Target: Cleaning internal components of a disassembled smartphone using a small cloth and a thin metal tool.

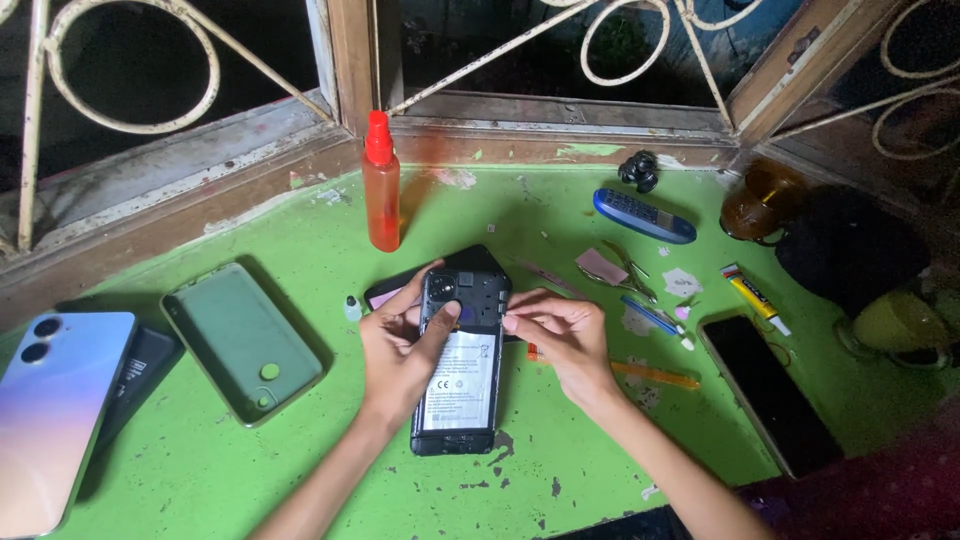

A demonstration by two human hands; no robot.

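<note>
An opened black smartphone (459,390) lies back-up on the green table (300,460), its battery and inner frame exposed. My left hand (400,345) grips its upper left side, thumb pressing near the camera module. My right hand (560,335) rests at the phone's upper right edge, fingertips pinching on the frame; whether a small part is between them I cannot tell. A dark back cover (470,258) lies under and behind the phone.
An orange spray bottle (381,185) stands behind. A green phone case (243,340) and a bluish smartphone (55,420) lie left. On the right lie a blue keypad phone (643,215), tweezers, a glue tube (755,297), an orange pry stick (655,375), and a black-screened phone (768,392).
</note>
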